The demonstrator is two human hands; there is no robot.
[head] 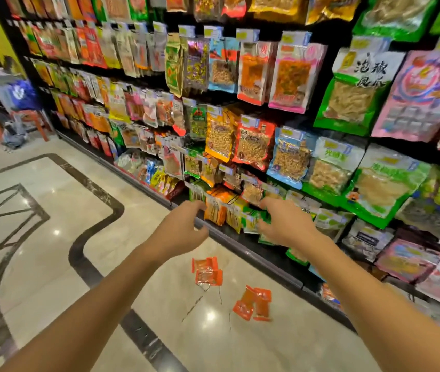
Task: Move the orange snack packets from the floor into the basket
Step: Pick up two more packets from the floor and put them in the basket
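Two small clusters of orange snack packets lie on the shiny marble floor: one cluster [207, 272] below my hands, another cluster [254, 304] nearer to me and to the right. My left hand [180, 229] hovers above the floor with fingers apart, holding nothing. My right hand [284, 224] is also spread and empty, close to the lowest rows of hanging packets. Both hands are well above the floor packets. No basket is in view.
A tall black shelf wall [253, 253] of hanging snack bags fills the right side and back, with its base rail running diagonally along the floor. Orange packets [217, 208] hang on it between my hands. Red stools [32, 119] stand far left.
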